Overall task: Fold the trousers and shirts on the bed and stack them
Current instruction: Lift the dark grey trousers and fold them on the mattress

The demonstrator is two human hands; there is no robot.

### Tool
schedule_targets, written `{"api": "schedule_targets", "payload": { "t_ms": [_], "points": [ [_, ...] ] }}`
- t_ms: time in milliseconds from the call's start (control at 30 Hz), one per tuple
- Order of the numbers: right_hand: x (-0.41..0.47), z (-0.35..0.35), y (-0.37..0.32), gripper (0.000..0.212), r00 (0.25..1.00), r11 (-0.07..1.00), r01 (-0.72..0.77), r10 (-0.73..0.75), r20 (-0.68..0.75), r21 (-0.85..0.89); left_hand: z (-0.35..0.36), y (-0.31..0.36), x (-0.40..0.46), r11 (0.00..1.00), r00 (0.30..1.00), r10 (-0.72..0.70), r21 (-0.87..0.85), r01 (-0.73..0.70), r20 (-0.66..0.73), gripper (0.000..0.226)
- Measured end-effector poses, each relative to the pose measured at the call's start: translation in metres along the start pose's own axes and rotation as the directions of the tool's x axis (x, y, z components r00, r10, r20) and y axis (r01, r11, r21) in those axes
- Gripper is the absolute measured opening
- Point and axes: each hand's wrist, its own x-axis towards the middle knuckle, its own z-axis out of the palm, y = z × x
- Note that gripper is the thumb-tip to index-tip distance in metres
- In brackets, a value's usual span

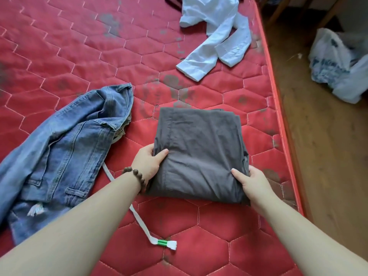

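Observation:
Dark grey trousers (201,152), folded into a thick rectangle, lie on the red quilted mattress (79,56). My left hand (149,162) grips the bundle's left edge, thumb on top and fingers underneath. My right hand (253,182) grips its right near corner the same way. Crumpled blue denim clothing (65,148) lies unfolded to the left. A pale blue shirt (217,34) lies spread at the far right of the mattress.
A white drawstring with a green tip (159,241) trails across the mattress near me. The mattress's right edge (278,108) drops to a wooden floor, where white plastic bags (342,62) sit. A dark garment (172,1) peeks in at the top.

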Motion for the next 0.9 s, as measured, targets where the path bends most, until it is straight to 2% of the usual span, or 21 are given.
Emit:
{"api": "schedule_targets", "payload": {
  "t_ms": [67, 133, 167, 200, 267, 300, 333, 400, 467, 567, 600, 667, 733, 800, 900],
  "points": [
    [-0.005, 0.002, 0.005, 0.007, 0.999, 0.999, -0.009, 0.007, -0.043, -0.051, 0.003, 0.001, -0.004, 0.984, 0.996, 0.027, 0.179, -0.012, -0.082, 0.009],
    [-0.006, 0.0, 0.002, 0.014, 0.985, 0.981, 0.07, -0.097, -0.145, -0.179, 0.005, 0.012, -0.014, 0.933, 0.962, 0.091, 0.359, 0.008, -0.258, 0.008],
    [-0.007, -0.001, 0.0, 0.015, 0.965, 0.963, 0.101, -0.156, -0.21, -0.25, 0.007, 0.017, -0.019, 0.895, 0.925, 0.168, 0.446, 0.002, -0.34, 0.012],
    [-0.009, -0.001, -0.002, 0.013, 0.942, 0.948, 0.121, -0.203, -0.266, -0.295, 0.009, 0.022, -0.025, 0.837, 0.883, 0.306, 0.542, -0.072, -0.355, 0.019],
    [-0.013, 0.005, -0.006, 0.016, 0.917, 0.93, 0.146, -0.255, -0.306, -0.338, 0.02, 0.028, -0.034, 0.631, 0.801, 0.577, 0.709, -0.315, -0.158, 0.034],
    [-0.012, 0.01, -0.007, 0.018, 0.918, 0.921, 0.163, -0.273, -0.287, -0.354, 0.028, 0.028, -0.035, 0.516, 0.775, 0.631, 0.753, -0.408, -0.013, 0.041],
    [-0.01, 0.014, -0.009, 0.017, 0.92, 0.912, 0.185, -0.292, -0.262, -0.366, 0.034, 0.024, -0.036, 0.418, 0.779, 0.613, 0.785, -0.458, 0.128, 0.049],
    [-0.003, 0.017, -0.011, 0.009, 0.91, 0.903, 0.22, -0.326, -0.257, -0.368, 0.042, 0.013, -0.035, 0.258, 0.85, 0.432, 0.862, -0.436, 0.301, 0.062],
    [0.005, 0.015, -0.013, 0.011, 0.903, 0.908, 0.201, -0.318, -0.289, -0.368, 0.041, -0.006, -0.03, 0.161, 0.908, 0.284, 0.918, -0.362, 0.308, 0.067],
    [0.007, 0.013, -0.014, 0.013, 0.914, 0.893, 0.108, -0.263, -0.31, -0.438, 0.039, -0.019, -0.031, 0.152, 0.929, 0.27, 0.942, -0.3, 0.253, 0.067],
    [0.005, 0.014, -0.016, 0.015, 0.896, 0.863, 0.09, -0.288, -0.337, -0.497, 0.04, -0.016, -0.031, 0.162, 0.929, 0.285, 0.944, -0.288, 0.235, 0.068],
    [0.001, 0.021, -0.024, 0.028, 0.793, 0.737, 0.186, -0.503, -0.343, -0.65, 0.043, -0.009, -0.031, 0.157, 0.908, 0.356, 0.944, -0.29, 0.22, 0.07],
    [0.0, 0.031, -0.034, 0.038, 0.685, 0.554, 0.327, -0.697, -0.212, -0.766, 0.046, 0.0, -0.023, 0.129, 0.859, 0.445, 0.931, -0.341, 0.253, 0.069],
    [0.005, 0.043, -0.04, 0.047, 0.699, 0.382, 0.414, -0.715, 0.02, -0.826, 0.05, 0.009, -0.01, 0.082, 0.831, 0.456, 0.915, -0.395, 0.318, 0.068],
    [0.026, 0.058, -0.045, 0.056, 0.72, 0.119, 0.484, -0.617, 0.317, -0.867, 0.056, 0.015, 0.016, 0.042, 0.835, 0.418, 0.911, -0.41, 0.356, 0.068]
  ]
}}
